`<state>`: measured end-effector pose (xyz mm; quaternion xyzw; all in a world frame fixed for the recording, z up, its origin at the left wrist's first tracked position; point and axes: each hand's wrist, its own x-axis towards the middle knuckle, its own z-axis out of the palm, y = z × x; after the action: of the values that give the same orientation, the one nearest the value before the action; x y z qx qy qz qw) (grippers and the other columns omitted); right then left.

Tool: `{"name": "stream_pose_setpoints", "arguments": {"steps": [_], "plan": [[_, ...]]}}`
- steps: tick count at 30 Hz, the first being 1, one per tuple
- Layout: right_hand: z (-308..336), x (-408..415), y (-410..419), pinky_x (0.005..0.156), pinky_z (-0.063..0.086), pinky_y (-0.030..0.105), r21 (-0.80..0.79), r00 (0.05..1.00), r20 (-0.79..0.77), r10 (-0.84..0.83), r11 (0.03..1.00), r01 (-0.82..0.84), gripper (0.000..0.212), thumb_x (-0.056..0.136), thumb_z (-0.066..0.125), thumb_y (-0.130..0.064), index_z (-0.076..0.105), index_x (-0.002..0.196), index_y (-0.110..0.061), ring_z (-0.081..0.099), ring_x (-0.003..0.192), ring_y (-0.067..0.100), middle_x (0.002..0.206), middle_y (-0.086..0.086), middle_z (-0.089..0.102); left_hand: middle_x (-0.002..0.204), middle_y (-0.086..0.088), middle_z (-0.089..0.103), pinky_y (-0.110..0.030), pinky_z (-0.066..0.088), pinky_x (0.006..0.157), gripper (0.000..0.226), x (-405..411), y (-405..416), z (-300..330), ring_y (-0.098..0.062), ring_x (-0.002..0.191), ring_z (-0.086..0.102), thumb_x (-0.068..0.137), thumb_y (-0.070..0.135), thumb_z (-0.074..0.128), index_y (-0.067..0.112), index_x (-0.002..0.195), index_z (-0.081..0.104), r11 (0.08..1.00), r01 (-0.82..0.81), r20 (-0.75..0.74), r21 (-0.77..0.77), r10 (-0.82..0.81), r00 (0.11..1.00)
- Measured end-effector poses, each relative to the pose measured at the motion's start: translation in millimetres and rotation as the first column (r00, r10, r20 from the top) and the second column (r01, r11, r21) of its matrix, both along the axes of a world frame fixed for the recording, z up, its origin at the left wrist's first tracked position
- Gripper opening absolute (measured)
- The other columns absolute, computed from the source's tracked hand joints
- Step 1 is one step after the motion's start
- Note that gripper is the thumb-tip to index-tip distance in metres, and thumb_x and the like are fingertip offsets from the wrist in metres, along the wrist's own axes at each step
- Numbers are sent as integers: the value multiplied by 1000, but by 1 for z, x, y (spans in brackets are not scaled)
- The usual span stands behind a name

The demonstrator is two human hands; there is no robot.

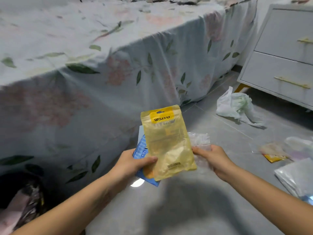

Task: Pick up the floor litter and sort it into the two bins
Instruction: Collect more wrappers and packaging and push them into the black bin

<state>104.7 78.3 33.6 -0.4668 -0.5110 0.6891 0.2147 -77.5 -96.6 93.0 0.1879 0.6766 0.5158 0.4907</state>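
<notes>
My left hand [133, 164] grips a yellow plastic pouch [167, 143] held upright, with a blue packet [141, 153] stacked behind it. My right hand [215, 160] holds a crumpled clear plastic bag [199, 141], just to the right of the pouch. One bin [20, 197] with a dark liner and litter inside shows at the lower left, against the bed. No second bin is in view.
A bed with a floral sheet [101, 65] fills the left and centre. A white drawer unit [281, 55] stands at the right. On the grey floor lie a white plastic bag [237, 106], a clear and yellow wrapper [274, 152] and a silvery bag [296, 178].
</notes>
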Motion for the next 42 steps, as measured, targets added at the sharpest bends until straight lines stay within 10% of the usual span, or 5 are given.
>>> {"name": "stream_pose_setpoints", "arguments": {"steps": [8, 14, 21, 34, 42], "plan": [[95, -80, -80, 56, 55, 29, 79, 931, -20, 363, 929, -361, 32, 70, 79, -21, 73, 90, 2, 71, 72, 24, 86, 16, 76, 91, -13, 77, -40, 59, 81, 32, -30, -149, 89, -28, 85, 74, 62, 13, 86, 5, 91, 75, 939, -333, -122, 89, 343, 932], [137, -153, -159, 66, 60, 37, 156, 817, -61, 574, 814, -560, 24, 76, 77, -19, 73, 92, -2, 74, 78, 27, 85, 14, 76, 89, -17, 77, -36, 62, 65, 76, -61, -274, 101, -31, 78, 74, 27, 36, 93, 2, 92, 72, 799, -591, -140, 108, 601, 787], [139, -231, -245, 61, 47, 29, 335, 709, 78, 701, 651, -681, 35, 70, 82, -31, 56, 58, -11, 58, 55, 12, 59, 0, 60, 88, -18, 76, -40, 58, 76, 21, -95, -337, 83, -28, 73, 71, 70, 4, 80, 1, 90, 71, 511, -841, -197, 176, 856, 479], [87, -279, -320, 69, 48, 32, 386, 469, 490, 735, 299, -873, 29, 78, 70, -35, 56, 84, -10, 58, 81, 20, 83, 2, 60, 107, 3, 68, -34, 50, 86, 50, -113, -349, 26, -19, 103, 63, 63, 37, 80, 20, 107, 63, 689, -590, -634, -420, 242, 734], [79, -270, -332, 86, 48, 35, 258, 285, 765, 578, 131, -957, 64, 82, 72, -30, 36, 126, -3, 56, 115, 32, 128, 15, 54, 120, -6, 62, -29, 49, 84, 64, -115, -331, 17, -24, 111, 61, 66, 49, 74, 18, 121, 60, 501, -476, -608, -722, -132, 783]]}}
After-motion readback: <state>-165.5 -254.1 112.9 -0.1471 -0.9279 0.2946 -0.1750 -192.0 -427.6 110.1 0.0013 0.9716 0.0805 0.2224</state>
